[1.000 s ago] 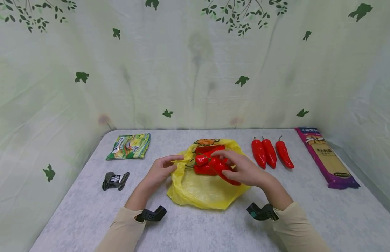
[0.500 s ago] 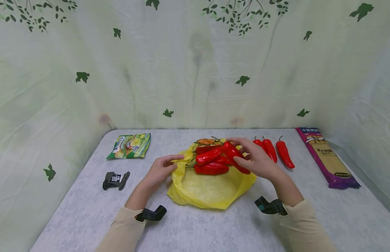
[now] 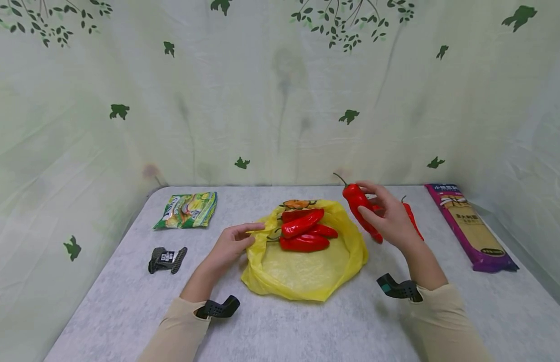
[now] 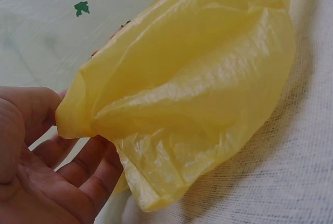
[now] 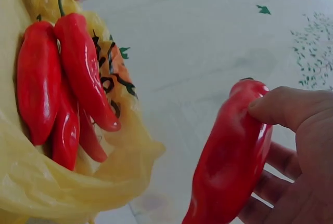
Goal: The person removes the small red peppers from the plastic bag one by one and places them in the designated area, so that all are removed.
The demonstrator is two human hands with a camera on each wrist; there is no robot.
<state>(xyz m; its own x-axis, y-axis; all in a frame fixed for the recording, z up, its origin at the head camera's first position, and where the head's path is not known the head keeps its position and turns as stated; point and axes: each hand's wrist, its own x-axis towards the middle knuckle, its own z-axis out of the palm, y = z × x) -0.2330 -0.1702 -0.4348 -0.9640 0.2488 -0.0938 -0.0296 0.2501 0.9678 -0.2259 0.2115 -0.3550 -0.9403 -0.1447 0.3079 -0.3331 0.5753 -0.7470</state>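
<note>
red pepper (image 3: 362, 210) now lifted clear of yellow bag (image 3: 302, 266), right hand (image 3: 388, 217) clamped round it; left hand (image 3: 229, 245) pinching bag rim.

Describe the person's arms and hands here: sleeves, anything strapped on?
Both arms wear long, close-fitting beige sleeves that end at the wrists. The left hand and right hand are bare: no gloves, rings or markings visible. A small angular black plastic camera mount sits at the left wrist; a matching black mount with a teal patch sits at the right. No cables show.
</note>
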